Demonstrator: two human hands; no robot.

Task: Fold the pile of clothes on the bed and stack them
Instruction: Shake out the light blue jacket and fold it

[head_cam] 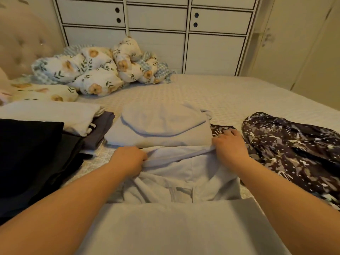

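A light blue hooded garment [161, 126] lies in the middle of the bed, hood flat at the far end. My left hand [128, 159] grips its folded lower edge at the left. At the right end of that edge my right hand [230, 146] pinches the same fabric. The part between my hands is bunched and lifted toward me. To the left sits a stack of folded clothes: a black piece [31, 144], a white one [60, 115] and a grey one [103, 124]. A dark patterned garment [294, 144] lies unfolded on the right.
A crumpled floral duvet [95, 69] and a floral pillow [40, 92] fill the far left of the bed [220, 92]. A white drawer unit [158, 34] stands behind the bed. A tufted headboard [20, 43] is at the left, closet doors at the right.
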